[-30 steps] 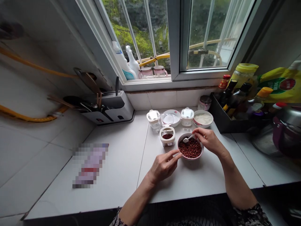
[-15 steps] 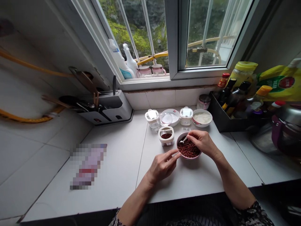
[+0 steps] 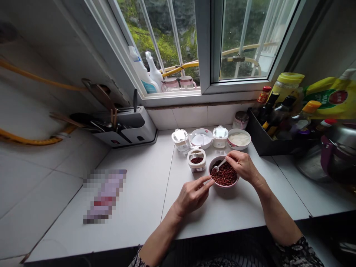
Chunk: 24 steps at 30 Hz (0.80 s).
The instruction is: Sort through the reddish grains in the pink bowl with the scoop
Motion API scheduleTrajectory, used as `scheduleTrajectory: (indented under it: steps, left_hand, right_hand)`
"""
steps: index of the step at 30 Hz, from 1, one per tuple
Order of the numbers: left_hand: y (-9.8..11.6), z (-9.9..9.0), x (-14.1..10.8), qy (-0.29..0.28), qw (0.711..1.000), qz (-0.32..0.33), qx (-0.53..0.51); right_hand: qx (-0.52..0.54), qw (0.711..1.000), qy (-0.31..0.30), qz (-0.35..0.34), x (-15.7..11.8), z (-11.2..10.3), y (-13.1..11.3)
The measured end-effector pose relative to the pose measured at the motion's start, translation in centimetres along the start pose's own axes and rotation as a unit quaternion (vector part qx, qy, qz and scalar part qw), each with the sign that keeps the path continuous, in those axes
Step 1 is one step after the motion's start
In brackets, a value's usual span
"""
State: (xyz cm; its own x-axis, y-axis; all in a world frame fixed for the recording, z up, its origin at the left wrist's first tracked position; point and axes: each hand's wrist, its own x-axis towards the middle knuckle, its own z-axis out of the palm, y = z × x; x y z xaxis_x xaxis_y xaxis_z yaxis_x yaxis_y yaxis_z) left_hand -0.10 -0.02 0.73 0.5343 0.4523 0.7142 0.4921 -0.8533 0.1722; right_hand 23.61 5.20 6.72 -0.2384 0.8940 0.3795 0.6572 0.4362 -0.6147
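Observation:
A pink-rimmed bowl (image 3: 226,186) holds dark red granules. My left hand (image 3: 193,194) is at its left side, fingertips closed on the rim. My right hand (image 3: 242,167) pinches the handle of a small white spoon (image 3: 219,165) above the right part of the bowl, and the spoon's head is down at the granules. Just left of the bowl stands a small clear jar (image 3: 197,167) with a pale rim, with some of the same red granules inside.
Behind are two lidded jars (image 3: 180,137) (image 3: 220,136), a white dish (image 3: 204,133) with a clear lid and a bowl of white stuff (image 3: 239,139). A black bottle tray (image 3: 257,139) and a pot (image 3: 311,167) stand right. A utensil rack (image 3: 141,128) and a blurred packet (image 3: 107,196) are left.
My right hand has shifted slightly right and up along with the spoon's handle, and more of the spoon shows. My left hand stays at the bowl's rim.

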Motion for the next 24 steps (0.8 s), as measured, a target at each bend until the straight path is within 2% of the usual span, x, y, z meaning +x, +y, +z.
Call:
scheduleTrajectory:
  steps: [11,24]
  left_hand:
    - [-0.07,0.08,-0.24,-0.007,1.000,-0.005,-0.002]
    - [-0.01,-0.04,0.06,0.000,1.000,0.002,-0.001]
  right_hand:
    - [-0.022,1.000,0.013,0.002,0.03,-0.04,0.22]
    - [-0.012,0.999,-0.008,0.038,0.06,0.32,-0.01]
